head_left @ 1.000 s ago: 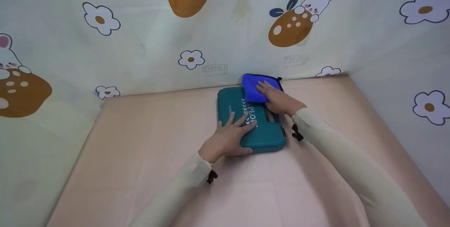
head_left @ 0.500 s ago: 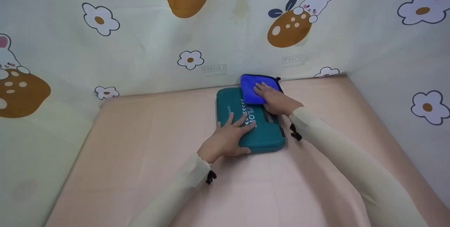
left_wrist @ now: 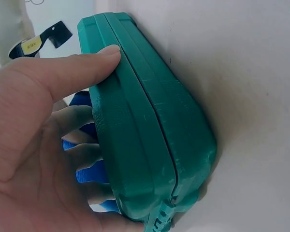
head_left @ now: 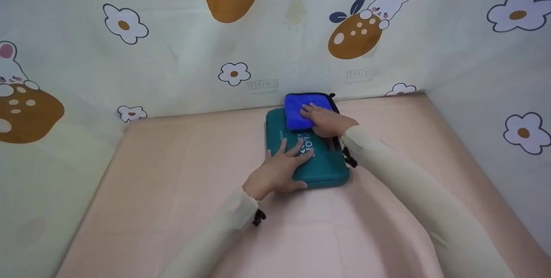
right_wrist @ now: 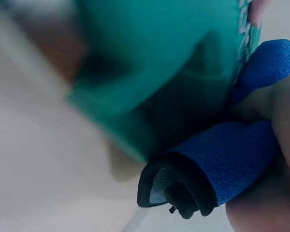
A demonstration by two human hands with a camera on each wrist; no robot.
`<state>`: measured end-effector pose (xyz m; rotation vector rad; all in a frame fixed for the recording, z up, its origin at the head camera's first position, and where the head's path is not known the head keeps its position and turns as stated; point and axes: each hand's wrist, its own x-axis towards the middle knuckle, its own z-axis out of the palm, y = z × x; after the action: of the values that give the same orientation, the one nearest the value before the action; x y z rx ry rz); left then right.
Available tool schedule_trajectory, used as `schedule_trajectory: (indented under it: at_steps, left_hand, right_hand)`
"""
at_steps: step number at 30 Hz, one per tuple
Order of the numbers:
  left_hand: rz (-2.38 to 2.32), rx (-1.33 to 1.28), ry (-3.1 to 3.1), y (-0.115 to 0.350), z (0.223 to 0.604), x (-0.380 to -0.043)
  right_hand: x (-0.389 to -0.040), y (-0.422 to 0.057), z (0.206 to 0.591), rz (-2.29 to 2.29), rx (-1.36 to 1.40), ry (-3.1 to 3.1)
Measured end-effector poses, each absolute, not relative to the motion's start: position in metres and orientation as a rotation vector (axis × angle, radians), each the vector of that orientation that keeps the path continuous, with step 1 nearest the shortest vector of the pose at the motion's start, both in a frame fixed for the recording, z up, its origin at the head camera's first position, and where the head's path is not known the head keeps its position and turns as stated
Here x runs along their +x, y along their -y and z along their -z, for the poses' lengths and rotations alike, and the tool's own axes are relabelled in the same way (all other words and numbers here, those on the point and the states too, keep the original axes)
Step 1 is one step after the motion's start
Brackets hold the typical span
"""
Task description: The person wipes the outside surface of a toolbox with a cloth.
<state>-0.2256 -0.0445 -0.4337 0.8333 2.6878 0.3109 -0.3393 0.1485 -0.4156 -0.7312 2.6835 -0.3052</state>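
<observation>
A teal hard carrying case (head_left: 323, 170) with white lettering and a recessed handle lies on the table near the back wall. My left hand (head_left: 277, 170) rests on its near left part, fingers spread; in the left wrist view the thumb (left_wrist: 82, 72) lies along the side seam. With fairly straight fingers, my right hand (head_left: 325, 119) presses a blue cloth (head_left: 297, 112) with black edging onto the far end of the lid. The right wrist view shows that cloth (right_wrist: 232, 159) curving beneath the thumb, its black edge folded. The palm hides part of the cloth.
A pink-beige table cover (head_left: 181, 174) lies under the case. Right behind it rises a pale wall covering (head_left: 181, 75) printed with rabbits and flowers, which continues along both sides. Black straps (head_left: 259, 217) hang at both wrists.
My right hand has slid the blue cloth to the left and slightly nearer across the lid. The left hand and the case have stayed in place.
</observation>
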Motion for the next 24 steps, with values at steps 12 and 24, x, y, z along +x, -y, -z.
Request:
schedule_trajectory:
  at_steps: [12,24]
  left_hand:
    - [-0.324,0.839,-2.667,0.047,0.435,-0.226]
    - [-0.355,0.864,-2.65,0.049,0.435,-0.225]
  right_hand:
    - [-0.345,-0.115,0.411,0.231,-0.751,-2.635]
    - [-0.347,-0.088,0.413,0.263,-0.773,-2.608]
